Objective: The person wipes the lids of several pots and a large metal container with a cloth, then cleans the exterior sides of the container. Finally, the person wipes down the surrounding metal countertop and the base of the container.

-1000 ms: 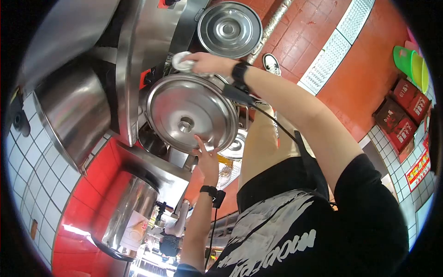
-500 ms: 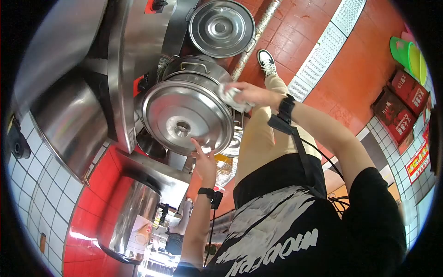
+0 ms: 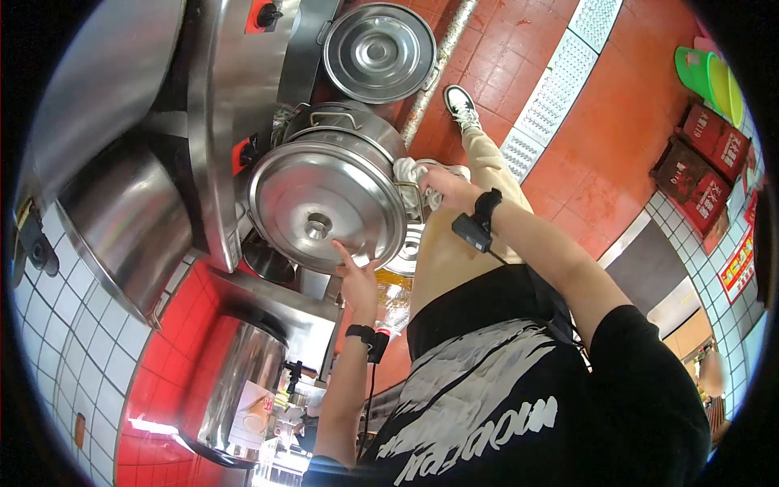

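Observation:
A stainless steel pot lid (image 3: pixel 284 191), round with a small raised knob, covers a large pot in the middle of the view. My left hand (image 3: pixel 358 286) grips its near rim, index finger stretched over the top; the remaining fingers are partly hidden. Bunched in my right hand (image 3: pixel 451 188) is a white cloth (image 3: pixel 408 172), pressed at the pot's right side by a loop-shaped side handle (image 3: pixel 412 195). Directly behind stands another steel pot (image 3: pixel 377 134) with a wire handle. A further lidded pot (image 3: pixel 380 50) sits at the top.
A steel stove front (image 3: pixel 213 122) with red-backed knobs runs along the left. Below it stands a tall steel container (image 3: pixel 235 390). A pipe (image 3: pixel 442 69) crosses the red tiled floor (image 3: pixel 600 134) near my foot. Dark red boxes (image 3: pixel 702 166) and green and yellow bins (image 3: pixel 714 81) line the right.
My right hand has moved slightly down with the white cloth, to beside the pot's side handle. The left hand stays on the lid's rim. The view has shifted slightly.

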Motion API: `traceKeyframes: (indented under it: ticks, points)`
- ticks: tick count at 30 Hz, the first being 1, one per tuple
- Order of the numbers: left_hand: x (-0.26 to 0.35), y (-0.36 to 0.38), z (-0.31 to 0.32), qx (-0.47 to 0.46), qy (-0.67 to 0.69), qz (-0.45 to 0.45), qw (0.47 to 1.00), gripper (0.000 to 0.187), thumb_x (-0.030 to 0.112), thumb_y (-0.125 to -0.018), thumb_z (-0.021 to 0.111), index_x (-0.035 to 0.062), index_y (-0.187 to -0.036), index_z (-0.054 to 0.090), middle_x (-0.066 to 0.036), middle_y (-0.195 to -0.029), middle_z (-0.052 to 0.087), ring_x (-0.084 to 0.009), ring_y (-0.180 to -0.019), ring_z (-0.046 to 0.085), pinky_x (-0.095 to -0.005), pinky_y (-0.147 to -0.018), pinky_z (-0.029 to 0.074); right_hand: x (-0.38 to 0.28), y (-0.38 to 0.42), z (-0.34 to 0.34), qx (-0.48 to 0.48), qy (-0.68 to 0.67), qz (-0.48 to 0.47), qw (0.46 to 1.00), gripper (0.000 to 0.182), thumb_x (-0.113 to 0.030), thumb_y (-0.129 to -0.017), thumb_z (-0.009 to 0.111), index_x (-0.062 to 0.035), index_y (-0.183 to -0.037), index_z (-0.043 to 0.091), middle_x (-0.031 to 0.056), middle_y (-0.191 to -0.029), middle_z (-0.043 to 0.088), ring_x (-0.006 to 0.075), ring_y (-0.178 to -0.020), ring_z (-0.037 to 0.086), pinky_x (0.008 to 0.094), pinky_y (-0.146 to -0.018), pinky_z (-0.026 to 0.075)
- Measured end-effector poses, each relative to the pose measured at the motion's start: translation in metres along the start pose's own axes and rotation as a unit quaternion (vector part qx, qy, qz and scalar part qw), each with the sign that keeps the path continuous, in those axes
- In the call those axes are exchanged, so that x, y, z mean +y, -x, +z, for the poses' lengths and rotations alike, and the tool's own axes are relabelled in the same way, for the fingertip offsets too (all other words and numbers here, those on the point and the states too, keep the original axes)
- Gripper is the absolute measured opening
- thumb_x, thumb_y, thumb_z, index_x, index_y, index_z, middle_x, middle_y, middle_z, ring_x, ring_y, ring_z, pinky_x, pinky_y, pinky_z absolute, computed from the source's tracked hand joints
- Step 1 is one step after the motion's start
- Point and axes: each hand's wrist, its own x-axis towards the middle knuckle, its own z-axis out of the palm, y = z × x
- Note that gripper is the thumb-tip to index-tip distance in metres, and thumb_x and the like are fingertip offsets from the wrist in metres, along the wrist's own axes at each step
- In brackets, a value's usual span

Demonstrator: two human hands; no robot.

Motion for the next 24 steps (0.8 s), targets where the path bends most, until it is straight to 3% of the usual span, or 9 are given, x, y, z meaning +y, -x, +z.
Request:
traceKeyframes:
  ticks: [1, 2, 8, 12, 15, 18, 20, 22, 24]
  points:
    - [-0.001, 0.0, 0.001, 0.004, -0.006, -0.002, 1.0, 0.105, 0.037, -0.088, 0.068, 0.017, -0.155, -0.011, -0.043, -0.111, 0.056, -0.044, -0.077, 0.068, -0.0455, -0.064, 0.055, 0.013, 0.003, -0.005, -0.022, 0.037, -0.041, 0.998, 0.023, 0.004, -0.07, 0.059, -0.0042, -0.091, 0.061, 0.0068, -0.082, 0.061, 0.0196, -0.073, 0.06, 0.0306, -0.065, 0.047]
    - [-0.003, 0.002, 0.002, 0.003, -0.006, -0.005, 1.0, 0.105, 0.037, -0.088, 0.068, 0.017, -0.155, -0.011, -0.043, -0.111, 0.056, -0.044, -0.077, 0.068, -0.0455, -0.064, 0.055, 0.022, -0.004, -0.009, -0.015, -0.127, 0.141, 0.982, 0.013, 0.001, -0.074, 0.064, -0.0057, -0.085, 0.059, 0.01, -0.08, 0.062, 0.022, -0.074, 0.062, 0.0319, -0.067, 0.049]
    - [0.005, 0.0, -0.005, -0.005, 0.007, -0.005, 1.0, 0.106, 0.036, -0.088, 0.069, 0.0175, -0.155, -0.011, -0.042, -0.108, 0.058, -0.0423, -0.076, 0.068, -0.0448, -0.062, 0.055, 0.027, 0.008, 0.006, 0.047, -0.125, 0.163, 0.978, 0.013, -0.004, -0.075, 0.062, -0.0075, -0.088, 0.061, 0.0059, -0.082, 0.061, 0.0189, -0.074, 0.061, 0.0305, -0.066, 0.048]
    - [0.002, -0.001, 0.0, 0.009, 0.005, 0.001, 1.0, 0.106, 0.035, -0.088, 0.069, 0.0174, -0.155, -0.012, -0.04, -0.106, 0.06, -0.0402, -0.074, 0.069, -0.0443, -0.062, 0.054, -0.028, 0.001, 0.019, 0.125, -0.062, 0.18, 0.974, 0.018, -0.008, -0.077, 0.061, -0.0084, -0.094, 0.061, 0.0044, -0.088, 0.061, 0.0174, -0.078, 0.061, 0.0309, -0.067, 0.049]
    - [0.011, 0.0, -0.006, -0.007, 0.014, -0.009, 1.0, 0.107, 0.034, -0.088, 0.069, 0.0172, -0.155, -0.012, -0.038, -0.104, 0.061, -0.0398, -0.074, 0.069, -0.0439, -0.062, 0.054, -0.023, -0.042, -0.009, 0.034, -0.157, 0.115, 0.98, 0.013, -0.007, -0.078, 0.058, -0.0074, -0.091, 0.06, 0.0035, -0.079, 0.06, 0.0182, -0.069, 0.06, 0.0325, -0.063, 0.05]
    - [0.02, -0.001, -0.011, -0.015, 0.053, -0.012, 0.998, 0.106, 0.035, -0.088, 0.069, 0.0164, -0.155, -0.012, -0.035, -0.098, 0.064, -0.0397, -0.074, 0.069, -0.0438, -0.061, 0.054, -0.027, -0.076, -0.027, 0.059, -0.026, 0.025, 0.998, 0.021, -0.005, -0.077, 0.055, -0.0038, -0.098, 0.059, 0.007, -0.084, 0.062, 0.0211, -0.072, 0.063, 0.035, -0.065, 0.053]
    - [0.02, 0.0, -0.011, -0.018, 0.079, -0.015, 0.997, 0.106, 0.035, -0.089, 0.069, 0.016, -0.155, -0.012, -0.033, -0.094, 0.065, -0.0395, -0.073, 0.069, -0.0438, -0.06, 0.053, -0.072, -0.065, -0.015, 0.049, -0.186, 0.076, 0.978, 0.025, -0.001, -0.076, 0.052, -0.003, -0.101, 0.058, 0.0081, -0.085, 0.062, 0.0219, -0.074, 0.065, 0.0374, -0.066, 0.055]
    - [0.023, -0.001, -0.007, 0.02, 0.022, -0.012, 0.999, 0.106, 0.034, -0.089, 0.068, 0.0148, -0.155, -0.012, -0.027, -0.088, 0.068, -0.0388, -0.071, 0.068, -0.0438, -0.059, 0.052, -0.103, -0.06, -0.012, 0.009, -0.114, 0.003, 0.993, 0.034, 0.001, -0.074, 0.051, -0.0026, -0.107, 0.057, 0.0077, -0.087, 0.062, 0.0232, -0.078, 0.066, 0.038, -0.069, 0.056]
    - [0.026, 0.001, -0.011, 0.015, 0.024, -0.016, 0.999, 0.106, 0.033, -0.089, 0.068, 0.0148, -0.155, -0.012, -0.028, -0.089, 0.067, -0.0384, -0.071, 0.068, -0.0436, -0.059, 0.052, -0.125, -0.039, 0.007, 0.021, -0.028, -0.025, 0.999, 0.036, -0.001, -0.074, 0.05, -0.0036, -0.108, 0.061, 0.0047, -0.086, 0.064, 0.0171, -0.077, 0.064, 0.0296, -0.069, 0.052]
